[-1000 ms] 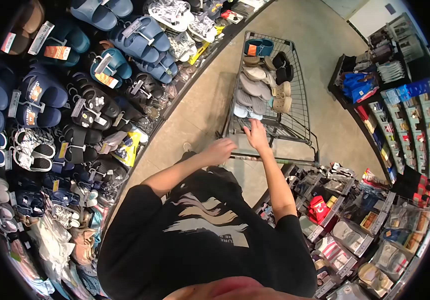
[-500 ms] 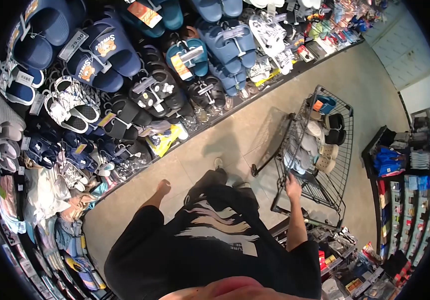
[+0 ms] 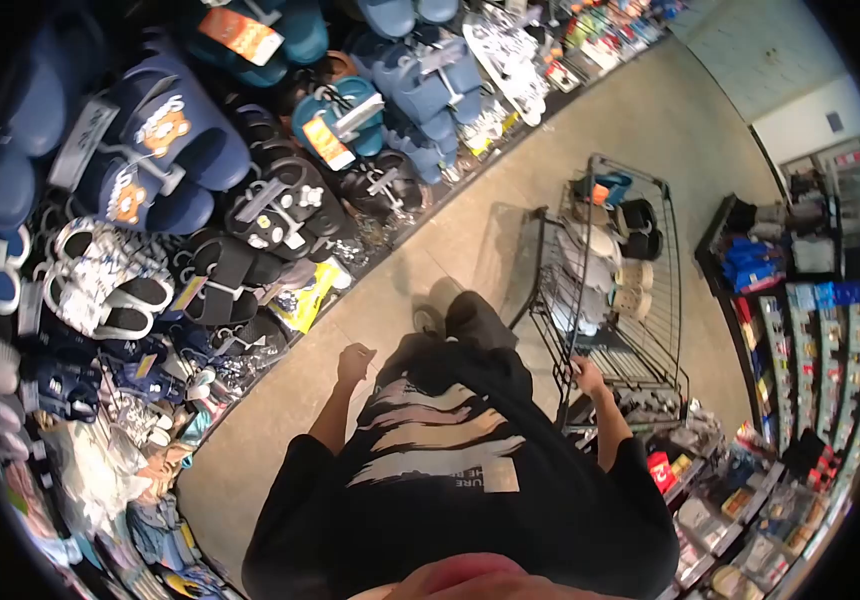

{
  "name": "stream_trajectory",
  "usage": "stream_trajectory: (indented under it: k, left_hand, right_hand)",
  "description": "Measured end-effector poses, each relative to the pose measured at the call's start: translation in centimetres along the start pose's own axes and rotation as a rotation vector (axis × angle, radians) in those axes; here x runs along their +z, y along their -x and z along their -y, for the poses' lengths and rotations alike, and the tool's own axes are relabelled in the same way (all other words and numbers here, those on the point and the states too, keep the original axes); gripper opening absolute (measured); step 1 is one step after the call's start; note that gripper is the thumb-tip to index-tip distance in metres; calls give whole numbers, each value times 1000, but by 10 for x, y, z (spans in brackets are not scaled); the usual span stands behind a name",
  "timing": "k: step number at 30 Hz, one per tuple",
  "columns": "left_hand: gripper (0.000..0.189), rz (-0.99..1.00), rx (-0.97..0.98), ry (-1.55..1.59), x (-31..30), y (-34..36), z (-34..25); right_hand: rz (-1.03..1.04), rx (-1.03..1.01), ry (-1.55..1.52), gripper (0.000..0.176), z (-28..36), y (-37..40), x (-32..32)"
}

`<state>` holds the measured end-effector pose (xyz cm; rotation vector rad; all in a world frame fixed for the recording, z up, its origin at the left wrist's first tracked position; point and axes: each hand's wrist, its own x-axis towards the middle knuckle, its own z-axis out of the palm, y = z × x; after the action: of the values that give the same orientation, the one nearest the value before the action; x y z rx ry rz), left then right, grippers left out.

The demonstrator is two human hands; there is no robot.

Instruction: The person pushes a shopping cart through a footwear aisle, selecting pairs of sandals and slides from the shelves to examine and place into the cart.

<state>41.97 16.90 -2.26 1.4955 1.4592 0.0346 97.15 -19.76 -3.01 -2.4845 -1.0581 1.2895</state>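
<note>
My right hand (image 3: 587, 376) is closed on the near end of a black wire shopping cart (image 3: 672, 290). In the cart lie several pairs of footwear: beige clogs (image 3: 633, 291), black shoes (image 3: 640, 230), a teal pair (image 3: 614, 188) with an orange tag, and grey pieces (image 3: 584, 277). My left hand (image 3: 355, 363) hangs in front of my body over the floor, fingers curled with nothing visible in them. Nearest to it is a yellow and white package (image 3: 312, 297) low on the shoe display, which it does not touch.
On the left, a long display (image 3: 386, 254) is packed with hanging slippers, including navy bear slides (image 3: 163, 130) and blue slides (image 3: 432, 88). Shelves of small packaged goods (image 3: 820, 375) stand at right. More goods (image 3: 725, 500) fill shelving at lower right. Tiled floor (image 3: 455, 235) runs between.
The view has shifted forward along the aisle, and the display slides left and down. My left hand has swung forward and inward. My right hand stays on the cart.
</note>
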Motion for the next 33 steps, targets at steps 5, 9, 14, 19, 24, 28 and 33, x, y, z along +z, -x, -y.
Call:
stream_trajectory:
  k: [5, 9, 14, 19, 24, 28, 33]
  left_hand:
    - [54, 7, -124, 13, 3, -5, 9]
    - [57, -3, -135, -295, 5, 1, 50]
    - [58, 83, -146, -427, -12, -41, 64]
    - [62, -85, 100, -459, -4, -72, -11]
    - [37, -36, -191, -81, 4, -105, -198]
    - [19, -14, -100, 62, 22, -122, -262]
    - [19, 106, -30, -6, 29, -121, -283]
  right_hand:
    - [69, -25, -208, 62, -3, 9, -5]
    - [176, 25, -50, 66, 4, -23, -33]
    - [-119, 58, -538, 41, 29, -103, -77]
    - [-441, 46, -613, 35, 44, -217, -131]
    - [-492, 55, -692, 30, 41, -297, -183]
    - [-390, 149, -903, 36, 43, -337, -211]
    - [-220, 304, -819, 49, 48, -377, -238]
